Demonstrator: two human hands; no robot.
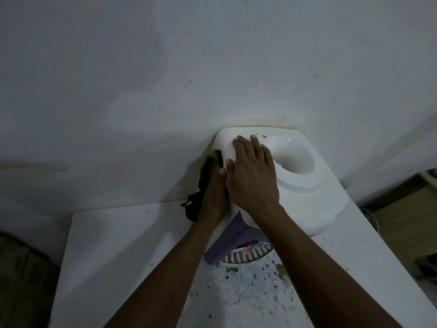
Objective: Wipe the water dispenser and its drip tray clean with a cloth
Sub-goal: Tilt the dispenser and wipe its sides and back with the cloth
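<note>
1. The slatted drip tray [246,255] juts toward the person from the purple front of the water dispenser [307,204], which stands on a speckled white table [118,245].
2. The left hand [212,197] holds the dark cloth [203,178] bunched against the dispenser's left side, its fingers hidden. The cloth runs lengthwise near to far, yellow-green end farthest.
3. The right hand [253,171] lies flat on the dispenser's top, fingers straight and slightly spread, pointing at the wall [212,67].

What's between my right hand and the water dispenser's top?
Nothing, by the head view: the right hand lies flat on the water dispenser; the cloth is at the left hand.
</note>
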